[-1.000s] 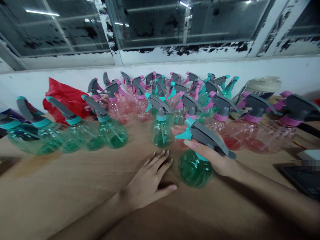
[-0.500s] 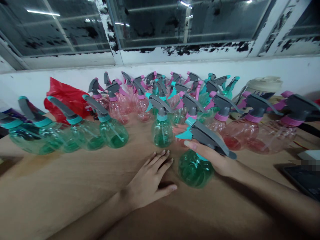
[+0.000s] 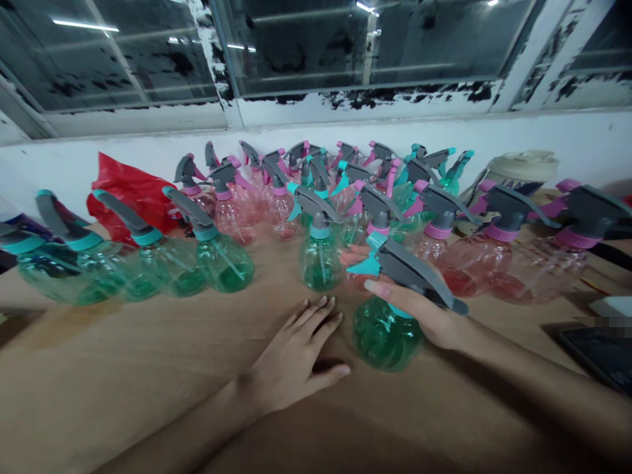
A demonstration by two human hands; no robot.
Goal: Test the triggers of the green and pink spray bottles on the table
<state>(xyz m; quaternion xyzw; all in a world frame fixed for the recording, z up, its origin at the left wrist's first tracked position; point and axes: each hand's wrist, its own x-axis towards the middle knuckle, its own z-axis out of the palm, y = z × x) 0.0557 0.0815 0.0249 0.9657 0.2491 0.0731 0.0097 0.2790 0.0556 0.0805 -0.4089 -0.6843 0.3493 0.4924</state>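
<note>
My right hand (image 3: pixel 434 315) is closed round the neck of a green spray bottle (image 3: pixel 388 336) with a grey and turquoise trigger head. Its nozzle points to the left, and part of the neck is hidden behind my thumb. My left hand (image 3: pixel 296 355) lies flat on the wooden table (image 3: pixel 162 368), fingers spread, left of that bottle and holding nothing. Just beyond my left fingertips stands another green spray bottle (image 3: pixel 320 263), upright, with a turquoise collar.
Several green spray bottles (image 3: pixel 224 263) form a row on the left. Several pink spray bottles (image 3: pixel 474 260) stand at right, with more crowded behind. A red plastic bag (image 3: pixel 128 197) lies back left, a whitish tub (image 3: pixel 523 171) back right. A dark flat device (image 3: pixel 600 355) is at the right edge.
</note>
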